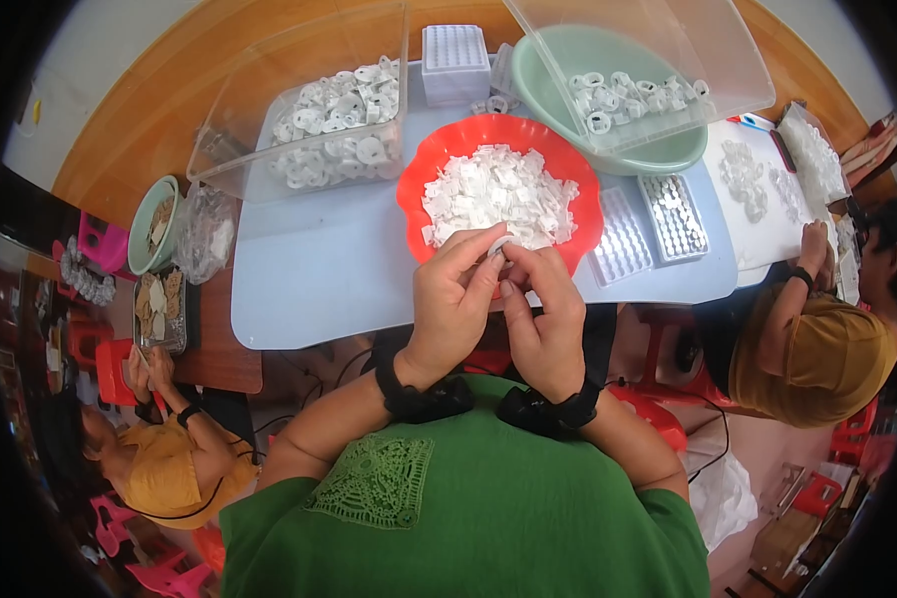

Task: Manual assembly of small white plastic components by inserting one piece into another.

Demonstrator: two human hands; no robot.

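Note:
Over the near rim of a red scalloped bowl [416, 214], my two hands meet on a small round white plastic part [501, 243]. My left hand [448, 314] pinches it between thumb and fingers. From the other side, the fingers of my right hand [548, 329] close on the same part, hiding much of it. Small white plastic pieces [498, 189] fill the bowl in a heap just beyond my fingertips. A clear bin [234, 149] at the far left holds many round white parts [344, 115]. More such parts lie in a clear tub [668, 50] resting on a green basin [543, 75].
A tray of silvery round pieces [675, 217] and an emptier clear tray [623, 239] lie right of the bowl. White stacked trays [455, 65] stand behind it. Co-workers in yellow sit at left [184, 468] and right [817, 349]. The blue tabletop [309, 269] ends before my body.

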